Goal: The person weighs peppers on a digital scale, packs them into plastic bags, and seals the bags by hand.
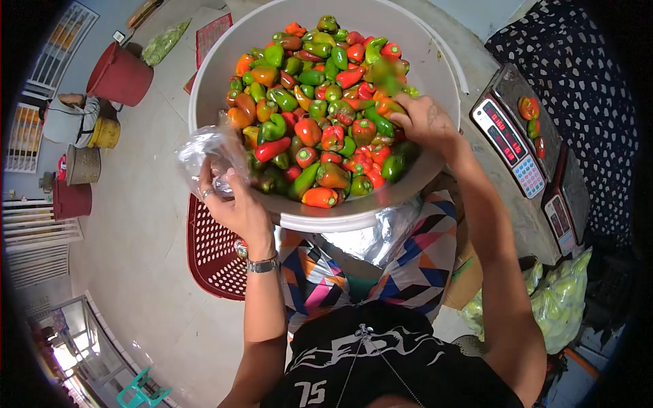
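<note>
A wide pale basin [211, 47] is heaped with red, orange and green peppers [309, 132]. At its near left rim, my left hand [235, 204] grips a clear plastic bag [216, 153]; the thumb is inside or against the film. My right hand [432, 126] reaches over the right side of the heap, its thumb and fingers closed at an orange pepper [386, 107]. Just beyond those fingertips is a green pepper [388, 73] smeared by motion. Whether it is touching the hand is unclear.
Right of the basin, a digital scale [507, 143] with lit red digits bears a few peppers [529, 109]. A second scale [559, 217] stands nearer. Below the basin is a red perforated basket [211, 258]. Bagged green produce [561, 299] lies lower right; a red tub [121, 75] stands far left.
</note>
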{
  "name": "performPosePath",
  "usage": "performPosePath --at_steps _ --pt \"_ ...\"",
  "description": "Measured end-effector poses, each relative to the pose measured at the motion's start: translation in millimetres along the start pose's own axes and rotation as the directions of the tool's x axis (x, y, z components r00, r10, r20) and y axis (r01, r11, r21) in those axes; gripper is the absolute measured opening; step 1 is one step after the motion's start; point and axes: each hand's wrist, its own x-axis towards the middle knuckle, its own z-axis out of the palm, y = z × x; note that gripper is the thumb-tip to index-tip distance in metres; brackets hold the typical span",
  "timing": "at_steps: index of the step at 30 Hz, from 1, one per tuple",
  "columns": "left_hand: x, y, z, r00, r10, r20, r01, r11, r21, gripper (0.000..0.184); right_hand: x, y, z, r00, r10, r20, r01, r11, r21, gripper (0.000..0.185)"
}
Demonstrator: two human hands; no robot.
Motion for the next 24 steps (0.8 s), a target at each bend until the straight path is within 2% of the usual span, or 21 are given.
performPosePath --at_steps 1,4,7,10,13,16,18,20,22,24 --pt "0.9 -2.9 -3.5 0.995 0.096 0.035 -0.1 0.984 0.151 0.053 0.5 -7.9 -4.2 0.998 0.059 0.029 -0.059 0.998 0.003 0.032" --pt "1.7 -8.3 -5.1 0.997 0.075 0.02 -0.077 0.985 0.157 0.054 2.6 4.1 3.5 0.989 0.108 -0.099 -0.098 0.991 0.094 0.027" --pt "1.8 -6.7 -5.0 0.999 0.045 0.016 -0.047 0.988 0.144 0.057 3.1 9.6 7.7 0.956 0.076 -0.284 -0.05 0.994 0.097 0.023" --pt "2.2 -1.1 -2.2 1.0 0.025 0.013 -0.026 0.992 0.126 0.058 2.3 6.4 2.9 0.964 0.129 -0.231 -0.102 0.987 0.126 0.021" --pt "2.1 3.5 -2.0 1.0 0.017 0.025 -0.021 0.986 0.165 0.057 3.7 2.8 -1.8 0.964 0.238 -0.115 -0.232 0.971 0.063 0.026" --pt "4.0 3.3 -1.3 0.997 0.079 0.028 -0.083 0.971 0.225 0.057 15.5 1.9 16.0 0.964 -0.021 -0.266 -0.032 0.98 -0.196 0.032" --pt "2.5 1.9 -2.6 0.995 0.095 0.036 -0.101 0.964 0.248 0.057 47.4 -22.4 29.2 0.984 -0.077 -0.159 0.078 0.997 -0.002 0.041" --pt "1.2 0.6 -2.7 0.997 0.065 0.038 -0.072 0.974 0.215 0.056 91.4 -58.4 50.2 0.988 -0.154 0.012 0.148 0.966 0.213 0.039" --pt "3.2 -0.5 -2.6 0.997 0.066 0.035 -0.072 0.975 0.208 0.055 133.4 -97.0 72.6 0.97 0.049 0.24 -0.09 0.982 0.164 0.039" --pt "3.1 1.2 -1.3 0.997 0.073 0.022 -0.076 0.974 0.215 0.053 153.1 -115.5 96.3 0.927 0.194 0.32 -0.178 0.981 -0.078 0.042"
